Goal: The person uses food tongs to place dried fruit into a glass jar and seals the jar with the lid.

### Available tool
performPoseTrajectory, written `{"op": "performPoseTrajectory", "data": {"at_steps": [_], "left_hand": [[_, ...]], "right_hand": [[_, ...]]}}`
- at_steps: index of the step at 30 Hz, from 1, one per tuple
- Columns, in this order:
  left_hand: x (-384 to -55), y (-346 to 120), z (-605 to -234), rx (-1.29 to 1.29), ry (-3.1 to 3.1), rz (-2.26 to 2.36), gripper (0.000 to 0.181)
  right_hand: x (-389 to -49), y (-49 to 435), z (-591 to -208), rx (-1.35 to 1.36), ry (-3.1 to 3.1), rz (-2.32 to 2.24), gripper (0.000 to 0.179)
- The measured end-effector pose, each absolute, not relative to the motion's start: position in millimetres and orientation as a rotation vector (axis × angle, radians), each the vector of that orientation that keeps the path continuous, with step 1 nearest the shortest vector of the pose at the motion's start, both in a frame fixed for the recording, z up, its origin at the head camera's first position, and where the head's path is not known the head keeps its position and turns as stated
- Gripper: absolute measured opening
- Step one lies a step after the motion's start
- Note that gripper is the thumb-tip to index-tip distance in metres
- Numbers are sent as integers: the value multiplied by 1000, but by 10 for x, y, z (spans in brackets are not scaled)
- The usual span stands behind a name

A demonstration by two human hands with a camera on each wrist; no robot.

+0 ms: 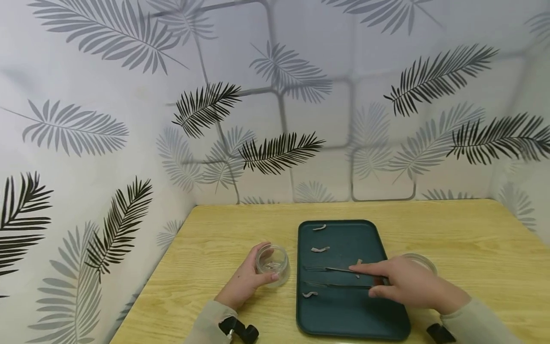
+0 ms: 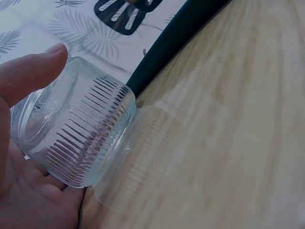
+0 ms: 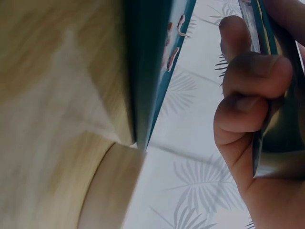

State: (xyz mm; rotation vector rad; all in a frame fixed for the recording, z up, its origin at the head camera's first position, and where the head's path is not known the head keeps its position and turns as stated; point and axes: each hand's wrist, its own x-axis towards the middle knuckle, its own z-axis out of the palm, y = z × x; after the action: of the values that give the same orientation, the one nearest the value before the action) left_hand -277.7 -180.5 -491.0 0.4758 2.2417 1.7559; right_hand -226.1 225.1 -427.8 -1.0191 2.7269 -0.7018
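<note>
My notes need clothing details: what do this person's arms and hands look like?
The left hand and right hand are bare, without gloves. The left sleeve and right sleeve are pale, reaching the wrists. A black device with a rounded end sits at the left wrist, a second device at the right.

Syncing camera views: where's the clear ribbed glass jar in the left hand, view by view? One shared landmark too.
Head: jar at lower centre, in the left hand.
Left wrist: jar in left half, mid-height.
Right wrist: not in it.
Landmark: dark green rectangular tray, right of the jar in head, upper middle in both wrist views.
</note>
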Motion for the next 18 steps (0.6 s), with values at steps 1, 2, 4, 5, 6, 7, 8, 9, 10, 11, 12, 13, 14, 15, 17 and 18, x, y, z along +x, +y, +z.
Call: {"op": "performPoseTrajectory", "data": {"at_steps": [1, 2, 4, 5, 6, 7, 8, 9, 10, 11, 12, 13, 14, 15, 17, 18], "left_hand": [[-2776, -1809, -4904, 473, 2242, 1754, 91], [-2774, -1812, -4896, 473, 2244, 1752, 90], [-2768, -1814, -4882, 475, 2244, 1749, 89], [-2765, -1813, -4877, 475, 2244, 1747, 89], [-2760, -1812, -4872, 472, 2243, 1748, 89], [-2755, -1811, -4866, 473, 2243, 1748, 89], [-2751, -1810, -4862, 475, 2242, 1750, 89], [-2749, -1809, -4860, 478, 2237, 1752, 89], [-2746, -1808, -4858, 479, 2233, 1754, 89], [-2744, -1809, -4858, 479, 2233, 1753, 89], [-2743, -1808, -4859, 479, 2230, 1754, 90], [-2742, -1808, -4860, 479, 2228, 1756, 90], [-2743, -1807, -4864, 480, 2225, 1758, 90], [-2744, -1806, -4865, 480, 2223, 1759, 90], [-2745, -1804, -4867, 479, 2226, 1760, 90], [-2746, -1802, -4868, 481, 2226, 1761, 90]], "right_hand": [[-2260, 2261, -4290, -1023, 2720, -703, 58], [-2260, 2271, -4300, -1024, 2712, -704, 58], [-2256, 2291, -4320, -1028, 2699, -706, 57], [-2253, 2300, -4329, -1036, 2697, -706, 57], [-2251, 2306, -4339, -1049, 2694, -707, 57], [-2248, 2312, -4344, -1057, 2688, -709, 56], [-2246, 2316, -4351, -1065, 2683, -709, 56], [-2243, 2318, -4358, -1073, 2673, -714, 56], [-2241, 2319, -4363, -1082, 2663, -716, 56], [-2238, 2320, -4369, -1093, 2653, -717, 56], [-2236, 2320, -4376, -1097, 2637, -726, 56], [-2234, 2321, -4381, -1099, 2621, -737, 56], [-2232, 2321, -4386, -1106, 2611, -740, 55], [-2230, 2321, -4390, -1120, 2609, -740, 54], [-2226, 2323, -4394, -1150, 2622, -723, 52], [-2225, 2324, -4394, -1163, 2633, -713, 51]]}}
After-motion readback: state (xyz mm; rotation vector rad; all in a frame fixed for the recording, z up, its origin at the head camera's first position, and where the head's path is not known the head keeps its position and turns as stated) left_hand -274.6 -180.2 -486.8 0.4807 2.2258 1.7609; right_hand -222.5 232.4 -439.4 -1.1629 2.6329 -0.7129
